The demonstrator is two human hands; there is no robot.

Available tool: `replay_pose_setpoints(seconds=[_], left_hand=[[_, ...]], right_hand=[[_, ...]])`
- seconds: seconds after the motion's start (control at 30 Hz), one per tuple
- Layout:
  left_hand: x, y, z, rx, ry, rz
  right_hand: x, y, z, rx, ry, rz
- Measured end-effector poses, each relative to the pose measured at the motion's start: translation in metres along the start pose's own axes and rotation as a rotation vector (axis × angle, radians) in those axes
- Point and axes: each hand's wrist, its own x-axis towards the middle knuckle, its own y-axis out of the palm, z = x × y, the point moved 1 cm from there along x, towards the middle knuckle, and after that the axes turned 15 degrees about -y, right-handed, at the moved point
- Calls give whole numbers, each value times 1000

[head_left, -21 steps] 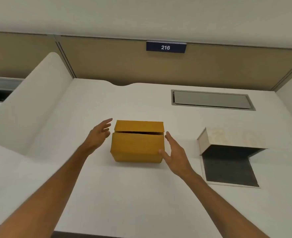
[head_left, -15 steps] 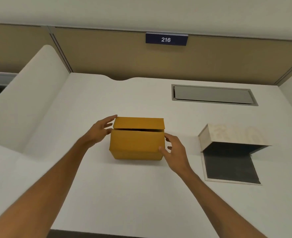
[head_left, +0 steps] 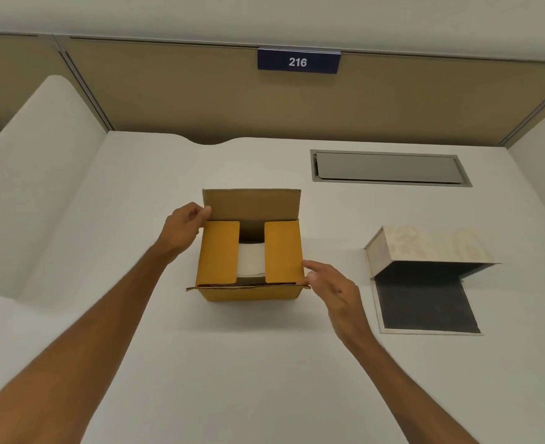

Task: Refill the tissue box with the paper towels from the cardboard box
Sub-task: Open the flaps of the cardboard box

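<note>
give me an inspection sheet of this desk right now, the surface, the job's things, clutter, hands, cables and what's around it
Surface: white desk, bare apart from the two boxes; a grey hatch is set into it at the back right.
Job's things: cardboard box at centre, far flap raised, near flap folded out, two side flaps lying flat; white paper towels show in the gap between them. Tissue box to its right, lying open, dark inside, no towels seen in it.
Clutter: nothing seen.
Hands: left hand pinches the far flap's left corner; right hand touches the box's near right corner, fingers loose.
Cables: nothing seen.
Surroundings: tan partition behind with a blue sign reading 216; white dividers at both sides.
</note>
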Motion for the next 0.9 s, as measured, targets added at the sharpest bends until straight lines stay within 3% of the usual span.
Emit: replay_pose_setpoints(seconds=[0.17, 0.27, 0.33, 0.43, 0.53, 0.7, 0.9], left_hand=[[10, 14, 2, -9, 19, -105], [11, 18, 1, 79, 208, -155], [13, 19, 4, 319, 351, -245], [9, 26, 7, 576, 437, -227], [9, 33, 12, 672, 373, -149], [6, 37, 13, 658, 268, -75], [-8, 38, 4, 660, 260, -120]], right_hand=[[-7, -2, -1, -181, -119, 216], [-11, -2, -6, -389, -201, 436], [-13, 0, -10, -520, -256, 523], [-16, 4, -14, -668, -314, 566], [-17, 6, -16, -733, -333, 586], [-16, 5, -13, -791, -322, 617], [-6, 7, 3, -776, -234, 553]])
